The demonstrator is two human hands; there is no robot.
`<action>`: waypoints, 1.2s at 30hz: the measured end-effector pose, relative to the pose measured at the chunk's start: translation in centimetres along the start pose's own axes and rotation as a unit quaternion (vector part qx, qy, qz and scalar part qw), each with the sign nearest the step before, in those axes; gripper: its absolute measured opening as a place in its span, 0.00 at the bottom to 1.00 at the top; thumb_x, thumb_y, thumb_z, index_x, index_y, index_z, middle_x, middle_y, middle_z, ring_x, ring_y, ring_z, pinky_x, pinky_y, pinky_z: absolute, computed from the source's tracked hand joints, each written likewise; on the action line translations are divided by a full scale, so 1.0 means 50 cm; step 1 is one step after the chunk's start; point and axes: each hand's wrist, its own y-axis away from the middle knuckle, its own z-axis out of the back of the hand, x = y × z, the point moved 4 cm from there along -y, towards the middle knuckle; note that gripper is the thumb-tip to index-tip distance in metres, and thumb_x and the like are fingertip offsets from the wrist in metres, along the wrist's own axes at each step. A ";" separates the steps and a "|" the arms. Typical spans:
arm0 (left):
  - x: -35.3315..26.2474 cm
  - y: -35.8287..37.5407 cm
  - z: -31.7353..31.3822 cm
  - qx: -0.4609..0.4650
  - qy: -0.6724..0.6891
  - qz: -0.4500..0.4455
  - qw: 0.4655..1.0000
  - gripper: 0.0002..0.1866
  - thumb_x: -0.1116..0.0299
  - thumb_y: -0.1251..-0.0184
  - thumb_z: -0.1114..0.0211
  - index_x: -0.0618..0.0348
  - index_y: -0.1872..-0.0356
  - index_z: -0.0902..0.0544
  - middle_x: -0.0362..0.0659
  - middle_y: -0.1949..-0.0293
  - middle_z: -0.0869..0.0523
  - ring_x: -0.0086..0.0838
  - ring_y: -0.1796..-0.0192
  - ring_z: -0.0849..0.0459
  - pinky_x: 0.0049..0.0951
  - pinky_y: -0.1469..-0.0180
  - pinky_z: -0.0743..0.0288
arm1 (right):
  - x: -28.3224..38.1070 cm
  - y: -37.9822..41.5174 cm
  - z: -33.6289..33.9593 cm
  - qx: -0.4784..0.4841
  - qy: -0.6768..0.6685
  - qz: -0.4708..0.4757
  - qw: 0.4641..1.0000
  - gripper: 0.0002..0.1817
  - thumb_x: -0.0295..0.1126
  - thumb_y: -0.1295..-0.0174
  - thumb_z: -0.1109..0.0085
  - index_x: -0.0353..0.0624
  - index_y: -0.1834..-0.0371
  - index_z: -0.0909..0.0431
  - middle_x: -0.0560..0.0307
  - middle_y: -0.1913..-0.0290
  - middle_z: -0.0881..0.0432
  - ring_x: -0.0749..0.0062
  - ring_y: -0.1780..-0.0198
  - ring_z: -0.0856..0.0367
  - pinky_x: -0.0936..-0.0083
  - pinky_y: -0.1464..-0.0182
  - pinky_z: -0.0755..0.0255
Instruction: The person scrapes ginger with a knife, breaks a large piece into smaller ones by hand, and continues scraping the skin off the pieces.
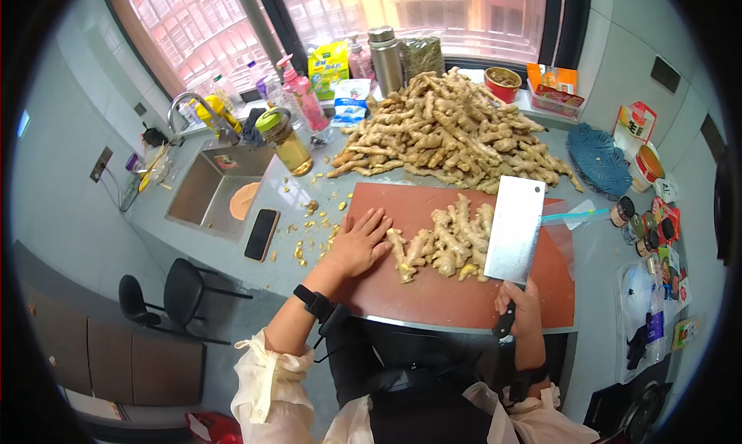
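My left hand point(359, 245) lies flat with spread fingers at the left part of the red cutting board point(371, 293), beside some ginger pieces point(456, 239). The black handle of a cleaver point(513, 231) is in my right hand point(523, 305), near the board's front edge. Its broad blade points away from me, at the right side of the ginger pieces, and hides part of them. Behind the board rises a large heap of ginger point(464, 127). Small ginger scraps point(301, 251) are scattered on the counter left of the board.
At the left are a sink point(182, 212), a phone point(262, 234) and a jar with a green lid point(290, 146). Bottles and a steel flask point(386, 61) line the windowsill. A blue basket point(599, 159), small jars and packets stand at the right.
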 end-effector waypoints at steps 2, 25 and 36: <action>0.012 -0.017 -0.003 0.005 -0.005 0.030 1.000 0.34 0.41 0.24 0.59 0.46 0.23 0.42 0.41 0.21 0.47 0.36 0.20 0.51 0.58 0.23 0.63 | -0.001 0.004 0.006 -0.012 -0.013 0.014 1.000 0.07 0.27 0.34 0.43 0.37 0.59 0.29 0.60 0.77 0.27 0.77 0.81 0.28 0.78 0.76 0.30; -0.221 -0.413 0.167 -0.131 -0.015 -0.064 0.989 0.29 0.55 0.27 0.45 0.50 0.28 0.35 0.45 0.27 0.35 0.40 0.23 0.41 0.61 0.26 0.53 | 0.048 0.014 0.102 -0.135 0.266 0.108 0.948 0.16 0.26 0.45 0.38 0.31 0.53 0.24 0.54 0.72 0.20 0.73 0.74 0.21 0.73 0.67 0.27; -0.323 -0.585 0.170 -0.239 0.036 -0.098 0.965 0.27 0.67 0.39 0.35 0.53 0.36 0.26 0.46 0.41 0.21 0.42 0.38 0.26 0.48 0.35 0.36 | 0.064 0.016 0.090 -0.125 0.352 0.140 0.917 0.20 0.33 0.44 0.36 0.34 0.50 0.24 0.45 0.71 0.19 0.54 0.69 0.16 0.67 0.64 0.25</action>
